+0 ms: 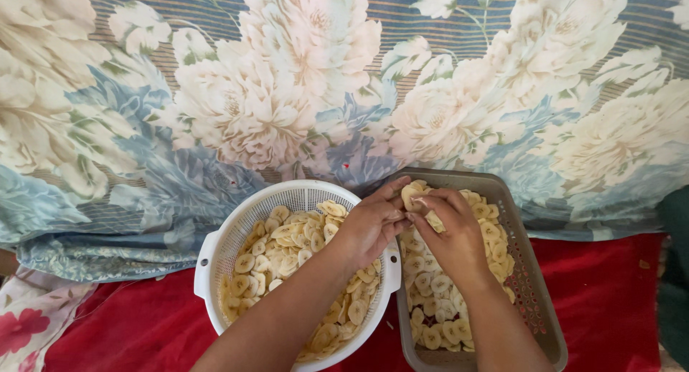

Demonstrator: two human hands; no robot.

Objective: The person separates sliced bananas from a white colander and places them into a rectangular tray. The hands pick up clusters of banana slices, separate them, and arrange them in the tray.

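A: What takes up most of the view?

B: A big flowered cloth (pixel 287 92), cream and blue blooms on stripes, filling the far half. Nearer lies a red cloth (pixel 610 300), and both containers sit on it.

A: What are the containers?

B: On the left, a round white colander (pixel 215 253) with side handles, heaped with pale yellow banana slices (pixel 280 253). Just beside it on the right, its rim close against the colander's, is a grey-brown rectangular tray (pixel 535 300) with a perforated wall. It holds a thinner spread of slices (pixel 430 300).

A: And the hands?

B: Both arms come up from the near edge. The left hand (pixel 369 225) reaches across the colander's right rim, its fingers stretched toward the far left corner of the tray. The right hand (pixel 448 232) sits over the tray's left side, and the two hands touch there.

A: Are they holding anything?

B: Yes. The left hand's fingertips pinch a small clump of slices (pixel 412 194) at the tray's far left corner. The right hand's fingers are curled in, nearly closed, with one slice (pixel 434 221) caught between thumb and fingers.
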